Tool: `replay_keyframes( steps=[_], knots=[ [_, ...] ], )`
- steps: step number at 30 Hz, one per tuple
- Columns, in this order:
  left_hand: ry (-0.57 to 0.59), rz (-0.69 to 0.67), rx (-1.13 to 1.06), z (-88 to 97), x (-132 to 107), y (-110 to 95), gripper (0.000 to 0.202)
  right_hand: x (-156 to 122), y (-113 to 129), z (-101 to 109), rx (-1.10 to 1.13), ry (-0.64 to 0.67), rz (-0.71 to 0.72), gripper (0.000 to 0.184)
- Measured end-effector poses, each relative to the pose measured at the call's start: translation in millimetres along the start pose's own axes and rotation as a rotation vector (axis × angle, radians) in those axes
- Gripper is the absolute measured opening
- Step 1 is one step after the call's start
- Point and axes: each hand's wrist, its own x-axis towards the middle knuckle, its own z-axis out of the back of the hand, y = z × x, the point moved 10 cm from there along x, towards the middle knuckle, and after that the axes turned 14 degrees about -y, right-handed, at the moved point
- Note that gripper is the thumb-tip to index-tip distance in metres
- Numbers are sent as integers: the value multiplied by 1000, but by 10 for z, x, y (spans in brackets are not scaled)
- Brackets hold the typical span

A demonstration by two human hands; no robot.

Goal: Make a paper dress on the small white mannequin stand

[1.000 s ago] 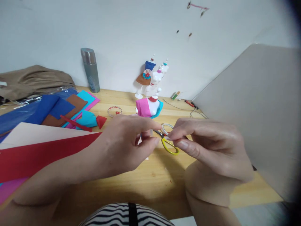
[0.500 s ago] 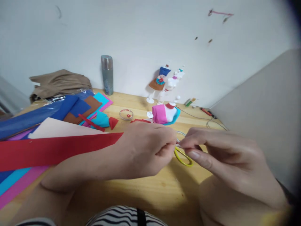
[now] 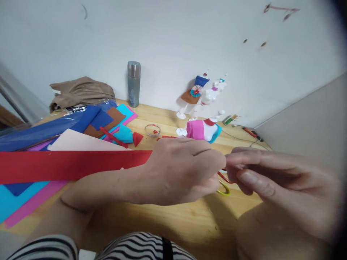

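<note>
My left hand [image 3: 187, 171] is closed in a fist-like pinch near the middle, its back toward me. What its fingers grip is hidden. My right hand [image 3: 282, 184] meets it fingertip to fingertip, with thumb and fingers pinched on something too small to make out. Behind and below the fingertips shows part of a yellow loop [image 3: 223, 189], like a handle, with a red curved piece [image 3: 224, 177] above it; the rest is covered. Beyond my left hand lies a small white dress form [image 3: 208, 131] on its side, dressed in pink, red and turquoise.
A long red sheet [image 3: 67, 166] and other coloured sheets [image 3: 21, 202] spread at left. Two small dressed forms, one with a brown skirt [image 3: 190, 96], stand by the wall. A flask [image 3: 133, 85], folded brown cloth [image 3: 84, 92], ring-shaped band [image 3: 152, 130] and cable [image 3: 238, 137] are behind.
The view has shifted, so the scene's objects appear farther right. Both hands stay pinched together and cover more of the yellow loop; a red curved piece now shows there.
</note>
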Motion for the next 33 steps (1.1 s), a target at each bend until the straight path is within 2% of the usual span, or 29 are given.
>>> replay_keyframes(
  steps=[4, 11, 16, 19, 22, 25, 27, 29, 31, 33],
  knots=[
    [-37, -34, 25, 17, -10, 15, 22, -10, -128, 22, 107, -68, -120, 15],
    [-105, -35, 2, 11, 28, 93, 20, -18, -209, -15, 170, -158, -180, 11],
    [-102, 18, -24, -34, -10, 155, 20, -23, -188, -35, 156, -184, -179, 10],
    [-93, 18, -43, -29, -16, 141, 19, -10, -200, 28, 139, -225, -148, 16],
    [-58, 66, -74, -23, 9, 177, 19, 17, -181, 156, 70, -301, -58, 24],
    [70, 279, -207, -99, 16, 364, 18, 54, -10, 211, -46, -330, 159, 27],
    [167, 441, -292, -160, -13, 503, 17, 61, 153, 178, -140, -328, 350, 30],
    [243, 539, -334, -191, -41, 600, 17, 59, 262, 100, -231, -305, 500, 32],
    [308, 566, -354, -210, -62, 646, 17, 59, 299, 2, -317, -259, 590, 32],
    [327, 526, -349, -200, -53, 655, 17, 61, 291, -69, -389, -222, 631, 31]
  ],
)
